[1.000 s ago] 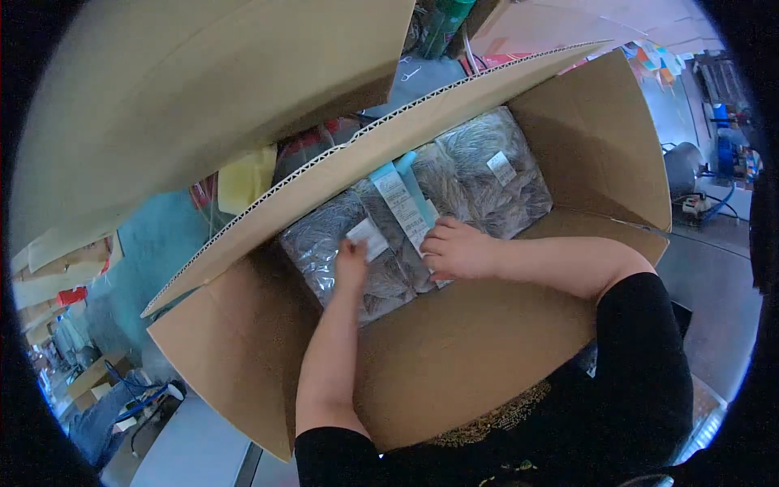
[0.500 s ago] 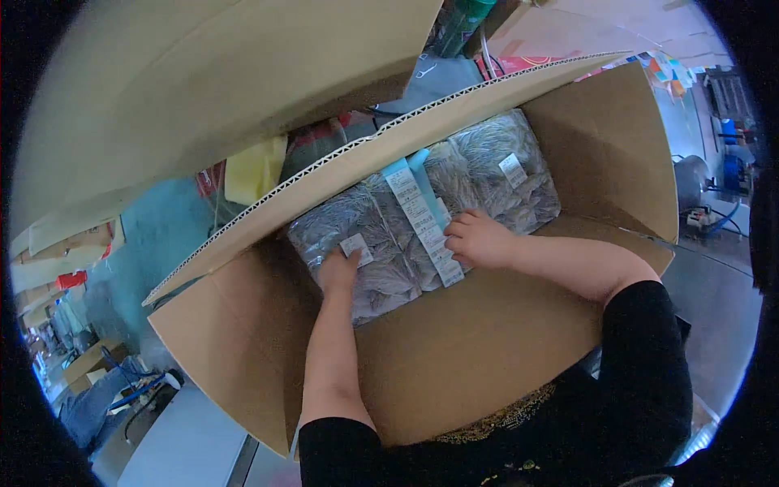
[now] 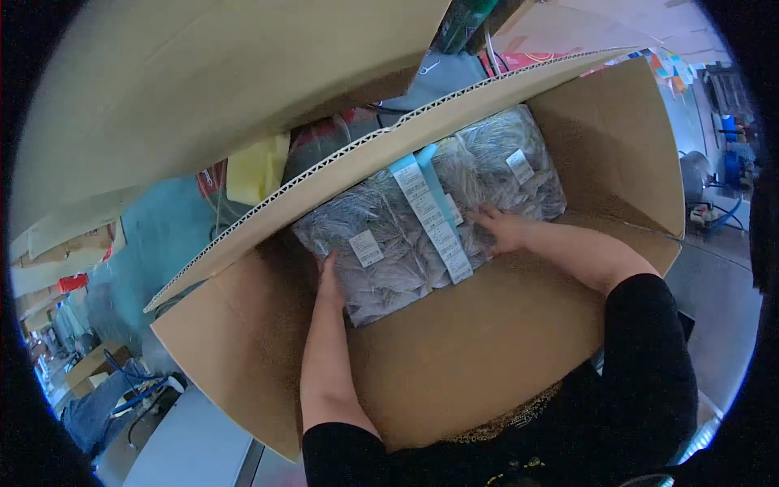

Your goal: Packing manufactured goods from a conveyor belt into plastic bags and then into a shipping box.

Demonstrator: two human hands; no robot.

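Two clear plastic-wrapped bundles of grey-brown, soft-looking goods lie side by side in a deep cardboard box (image 3: 479, 341). A white label is stuck on the left bundle (image 3: 398, 280) and another on the right bundle (image 3: 479, 162). Across the place where they meet runs a light-blue strip of white labels (image 3: 428, 213). My left hand (image 3: 328, 282) reaches down along the outer side of the left bundle, a finger stretched out and the others hidden. My right hand (image 3: 506, 230) rests with spread fingers on the near part of the right bundle, beside the strip. Neither hand grips anything visibly.
A large cardboard flap (image 3: 243, 89) rises over the upper left. Beyond the box's far wall are a yellow piece (image 3: 256, 170) and a dark green object (image 3: 462, 28). A grey surface (image 3: 187, 438) lies at lower left, and blue-and-grey equipment (image 3: 734, 170) stands at far right.
My left hand has slid off the label on the left bundle to its outer side. My right hand has moved right, away from the strip, and its fingers have spread.
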